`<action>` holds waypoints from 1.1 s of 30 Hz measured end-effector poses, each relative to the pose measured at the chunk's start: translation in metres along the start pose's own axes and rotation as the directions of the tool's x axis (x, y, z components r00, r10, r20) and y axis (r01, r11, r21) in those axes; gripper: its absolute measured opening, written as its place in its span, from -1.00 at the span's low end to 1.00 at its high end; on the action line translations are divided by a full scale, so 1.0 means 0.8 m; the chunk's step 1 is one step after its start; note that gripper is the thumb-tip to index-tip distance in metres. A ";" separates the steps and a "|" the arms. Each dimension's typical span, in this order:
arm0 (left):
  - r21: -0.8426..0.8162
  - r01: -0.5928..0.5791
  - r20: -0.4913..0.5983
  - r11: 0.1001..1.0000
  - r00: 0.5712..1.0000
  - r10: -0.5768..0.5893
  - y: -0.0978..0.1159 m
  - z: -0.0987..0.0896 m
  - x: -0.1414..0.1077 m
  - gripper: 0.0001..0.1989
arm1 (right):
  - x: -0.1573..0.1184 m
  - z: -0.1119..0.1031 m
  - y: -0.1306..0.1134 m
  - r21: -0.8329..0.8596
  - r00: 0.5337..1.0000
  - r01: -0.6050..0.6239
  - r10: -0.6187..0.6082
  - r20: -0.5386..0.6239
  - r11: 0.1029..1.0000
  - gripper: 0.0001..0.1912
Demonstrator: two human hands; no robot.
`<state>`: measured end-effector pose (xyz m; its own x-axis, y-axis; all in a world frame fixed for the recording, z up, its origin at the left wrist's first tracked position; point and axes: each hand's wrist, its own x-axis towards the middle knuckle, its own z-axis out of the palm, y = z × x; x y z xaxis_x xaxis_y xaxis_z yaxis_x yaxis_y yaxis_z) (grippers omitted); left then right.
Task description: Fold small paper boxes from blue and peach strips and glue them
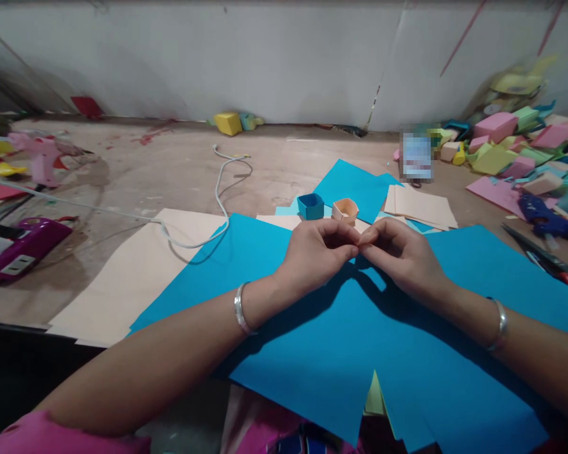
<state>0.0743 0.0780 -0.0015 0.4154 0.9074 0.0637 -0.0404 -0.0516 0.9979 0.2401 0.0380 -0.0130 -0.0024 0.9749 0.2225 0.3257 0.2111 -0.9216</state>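
My left hand [315,252] and my right hand [402,252] meet above large blue paper sheets [284,340]. Thumbs and index fingers of both are pinched together, the tips touching. Whatever they pinch, if anything, is hidden or too small to name. Just beyond the fingers stand a small blue paper box [311,207] and a small peach paper box [345,210], both with open tops. Behind these lie a smaller blue sheet [353,183] and a stack of peach paper pieces [422,205].
Peach sheets [137,265] extend under the blue ones on the left, crossed by a white cable [220,189]. A purple device [28,249] and a pink glue gun [40,154] sit left. Scissors [539,252], a blue glue gun [553,217] and piled paper shapes [515,139] are right.
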 end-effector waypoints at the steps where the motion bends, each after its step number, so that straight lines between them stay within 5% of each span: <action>1: 0.022 -0.012 -0.003 1.000 1.000 0.012 0.000 0.000 0.000 -0.88 | -0.001 0.000 0.000 0.000 1.000 0.003 -0.003 -0.002 1.000 -0.81; 12: 0.106 -0.022 0.047 0.994 0.999 0.017 0.002 -0.007 0.003 -0.73 | -0.006 -0.006 0.003 -0.193 0.983 0.157 -0.135 0.121 0.969 -0.86; 24: -0.095 0.061 0.078 0.994 0.995 -0.053 0.002 -0.004 0.000 -0.79 | -0.006 -0.004 -0.005 -0.120 0.992 0.116 -0.110 0.057 0.986 -0.86; 33: -0.163 0.221 0.114 0.962 0.972 -0.204 -0.001 -0.005 0.001 -0.88 | -0.001 -0.014 -0.005 -0.329 0.874 0.484 -0.463 0.145 0.811 -0.89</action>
<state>0.0708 0.0803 -0.0025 0.5160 0.8451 -0.1397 -0.0950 0.2185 0.9712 0.2496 0.0355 -0.0056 -0.2897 0.7650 0.5753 0.5744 0.6197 -0.5348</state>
